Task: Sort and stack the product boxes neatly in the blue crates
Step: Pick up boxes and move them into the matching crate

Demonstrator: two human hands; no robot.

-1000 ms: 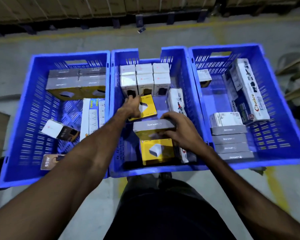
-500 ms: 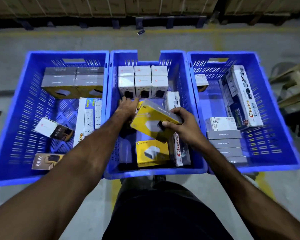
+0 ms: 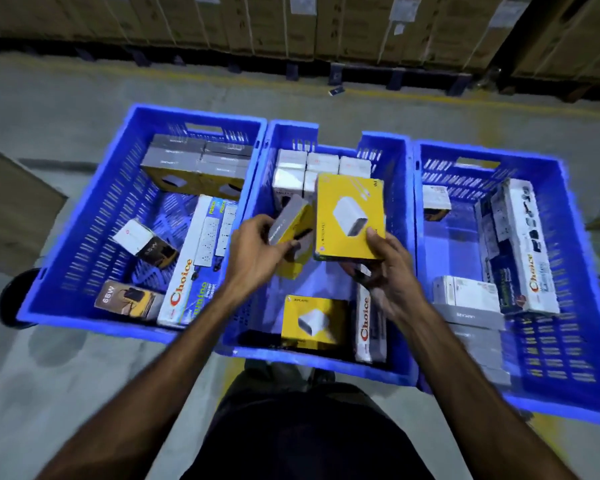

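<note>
Three blue crates stand side by side on the concrete floor. In the left crate (image 3: pixel 84 233), grey-topped yellow boxes (image 3: pixel 196 164) are stacked against the far wall, a long white Choice box (image 3: pixel 194 265) lies lengthwise along the right side, a small white-and-black box (image 3: pixel 144 240) sits tilted on the floor, and a dark 65W box (image 3: pixel 125 299) rests near the front wall. Over the middle crate (image 3: pixel 312 367), the left hand (image 3: pixel 257 254) has its fingers closed around a small yellow box with a grey side (image 3: pixel 291 223), held tilted in the air. Just beside it, the right hand (image 3: pixel 385 271) grips a larger yellow box (image 3: pixel 349 220) from below, thumb on its printed face, which points at the camera. Behind both, white boxes (image 3: pixel 321 168) stand in rows at the far wall; another yellow box (image 3: pixel 309 320) lies flat near the front, with a second Choice box (image 3: pixel 369 323) on edge to its right. In the right crate (image 3: pixel 575 271), grey boxes (image 3: pixel 471 327) form a stack at the near left corner with a white box (image 3: pixel 465 292) on top, long white boxes (image 3: pixel 516 244) lean along the right wall, and one small box (image 3: pixel 435 200) sits at the far left.
</note>
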